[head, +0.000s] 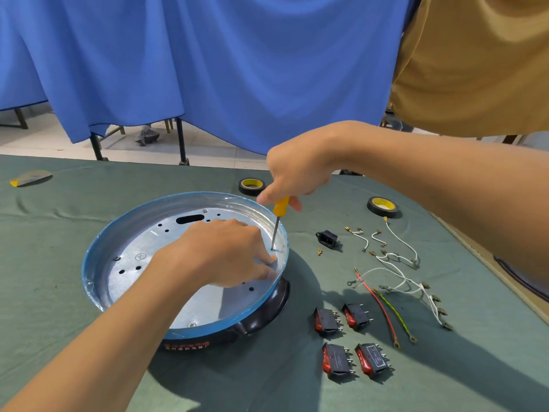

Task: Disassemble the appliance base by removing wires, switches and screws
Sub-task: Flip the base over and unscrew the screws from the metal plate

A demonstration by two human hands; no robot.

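Base (184, 307) sits open side up on the desk (59, 292), and at its right inner edge a screwdriver (278, 217) stands nearly upright, clasped from above by the right hand (297, 173), while the nearer left hand (219, 251) touches the metal beside its tip with bent fingers, whether pinching anything I cannot tell.

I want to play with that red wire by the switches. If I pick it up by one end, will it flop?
Probably it would sag only a little: the red wire lies in one gentle curve, while the white wires beside it loop loosely. It looks thin, so likely very light. Its ring end might snag the cloth.
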